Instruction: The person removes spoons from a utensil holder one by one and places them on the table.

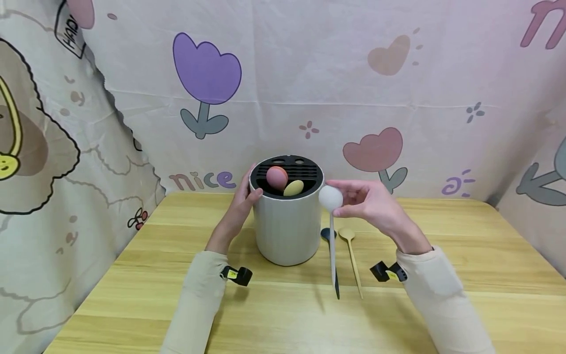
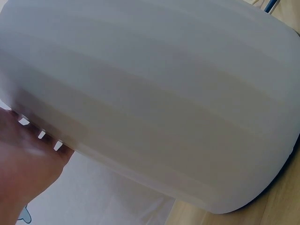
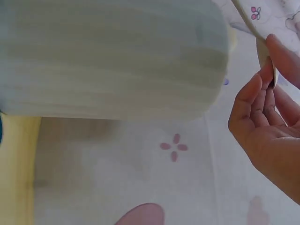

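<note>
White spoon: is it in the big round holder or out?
Out. The right hand pinches the white spoon by its round end beside the holder, with its handle pointing down outside.

The right hand [image 3: 272, 138] pinches a spoon [image 3: 261, 51] by its bowl near a pale container [image 3: 112, 61], patterned cloth [image 3: 140, 173] behind.

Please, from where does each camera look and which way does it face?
Head: worn on the head, facing forward and down; shows container, white spoon, left hand, right hand and both sleeves.
Left wrist: on that wrist, facing the container's side; left hand partly shows.
Right wrist: on that wrist, facing the container's side and the right hand, which pinches the white spoon.
Shared by both wrist views: the container.
</note>
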Action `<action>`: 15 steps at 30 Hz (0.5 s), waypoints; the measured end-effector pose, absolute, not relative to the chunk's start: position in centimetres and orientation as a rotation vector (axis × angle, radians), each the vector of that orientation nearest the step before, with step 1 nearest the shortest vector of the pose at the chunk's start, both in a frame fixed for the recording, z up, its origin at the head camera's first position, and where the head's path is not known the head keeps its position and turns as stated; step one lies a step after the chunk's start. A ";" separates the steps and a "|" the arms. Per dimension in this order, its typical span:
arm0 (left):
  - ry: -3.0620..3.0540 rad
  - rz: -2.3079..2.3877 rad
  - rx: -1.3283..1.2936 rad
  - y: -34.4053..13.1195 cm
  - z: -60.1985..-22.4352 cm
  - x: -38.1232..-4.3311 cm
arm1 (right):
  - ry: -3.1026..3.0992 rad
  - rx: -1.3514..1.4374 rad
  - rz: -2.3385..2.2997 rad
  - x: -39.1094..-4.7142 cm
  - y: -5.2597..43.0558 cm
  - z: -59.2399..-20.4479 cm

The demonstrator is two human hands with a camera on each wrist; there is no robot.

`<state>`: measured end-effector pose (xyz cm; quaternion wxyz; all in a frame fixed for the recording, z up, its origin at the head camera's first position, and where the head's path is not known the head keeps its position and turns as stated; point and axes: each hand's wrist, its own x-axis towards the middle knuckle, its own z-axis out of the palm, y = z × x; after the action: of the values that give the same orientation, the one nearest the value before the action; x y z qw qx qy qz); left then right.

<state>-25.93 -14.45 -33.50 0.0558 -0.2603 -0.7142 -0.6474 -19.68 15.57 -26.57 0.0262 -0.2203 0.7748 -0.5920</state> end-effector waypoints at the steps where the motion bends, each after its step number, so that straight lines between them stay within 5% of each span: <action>1: -2.167 -1.964 -0.789 -14.4 -33.5 -25.9 | 2.391 -0.669 -1.830 -19.8 15.7 -26.9; 15: -2.171 -1.956 -0.777 -14.4 -33.4 -25.9 | 2.455 -0.747 -1.691 -21.1 16.2 -29.6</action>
<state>-25.91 -14.40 -33.44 0.0588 -0.2565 -0.7168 -0.6457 -21.14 16.18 -29.60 0.0341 -0.2430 0.7984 -0.5498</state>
